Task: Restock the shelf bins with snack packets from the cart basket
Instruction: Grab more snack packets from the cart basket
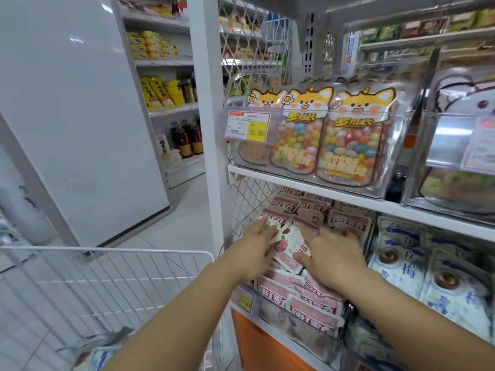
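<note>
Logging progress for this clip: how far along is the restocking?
Done: the bin is heaped with pink packets. In hand: left hand and right hand rest flat on the top ones, apparently settling them. Left: at least one packet lies in the cart basket.

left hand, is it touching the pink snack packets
Touching. The head view shows the left hand resting flat on the pink snack packets, its fingers lying straight across them.

Snack packets: pink and white, red lettering, one with a red berry print. Candy bags: orange-and-white fox faces over multicoloured beans; price tag yellow with red border. Neighbouring packets: white, blue print, dark red fruit; cart basket: white wire grid.
</note>
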